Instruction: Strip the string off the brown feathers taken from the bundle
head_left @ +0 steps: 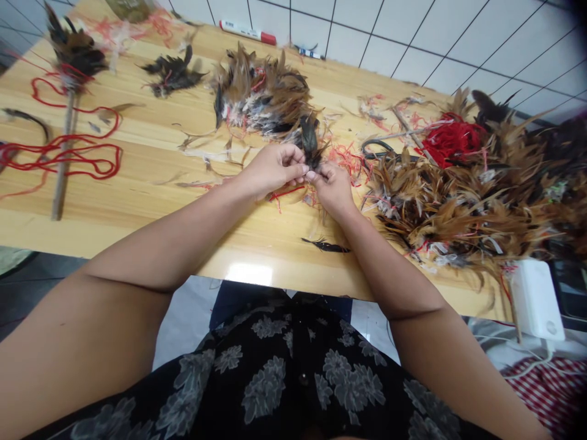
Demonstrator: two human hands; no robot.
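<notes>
Left hand [275,168], right hand [332,186] meet over table [160,153]; fingers of both pinched narrow on dark feather tuft [310,143] base (likely keeps quills bunched, tips upright). Feather pile [458,201] close at right.

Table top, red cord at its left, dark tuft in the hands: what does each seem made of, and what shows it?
Table top: pale wood, likely varnished; grain lines, glossy glare. Red cord: soft matte yarn or string, by its limp loops. Dark tuft: feathers; fine barbs fan out.
</notes>
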